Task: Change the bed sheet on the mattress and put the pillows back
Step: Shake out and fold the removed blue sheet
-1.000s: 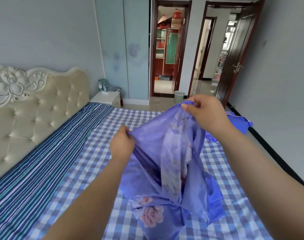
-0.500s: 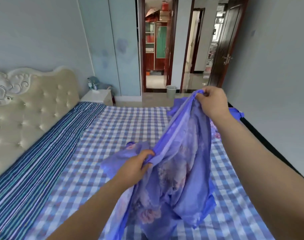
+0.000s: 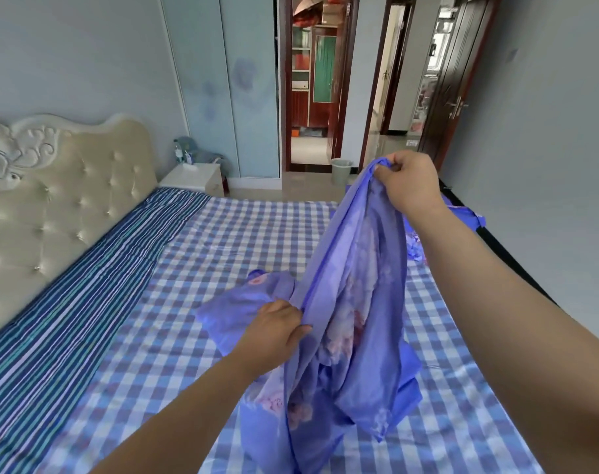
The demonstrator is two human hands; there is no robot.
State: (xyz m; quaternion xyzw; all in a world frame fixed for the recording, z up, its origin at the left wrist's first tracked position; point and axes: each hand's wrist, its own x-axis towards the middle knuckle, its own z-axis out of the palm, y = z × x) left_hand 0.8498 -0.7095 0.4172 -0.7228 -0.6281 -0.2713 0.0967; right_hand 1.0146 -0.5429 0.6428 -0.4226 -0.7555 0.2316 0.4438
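Note:
A purple sheet with pink flowers [image 3: 352, 302] hangs bunched above the bed. My right hand [image 3: 407, 186] grips its top edge, held high over the far part of the bed. My left hand [image 3: 274, 330] grips the same edge lower down, nearer to me. The sheet's lower folds rest on the blue and white checked cover [image 3: 222, 254] that lies over the mattress. A dark blue striped cloth [image 3: 69, 302] runs along the head of the bed. No pillows are in view.
A cream tufted headboard [image 3: 52, 200] stands at the left. A white bedside table [image 3: 192, 176] sits at the far corner, with a pale bin [image 3: 341, 171] by the open doorway. More purple fabric [image 3: 462, 213] lies at the bed's right edge, near the grey wall.
My left hand has slid down the sheet's edge, away from my right hand, which stays high. The edge between them now stretches out longer.

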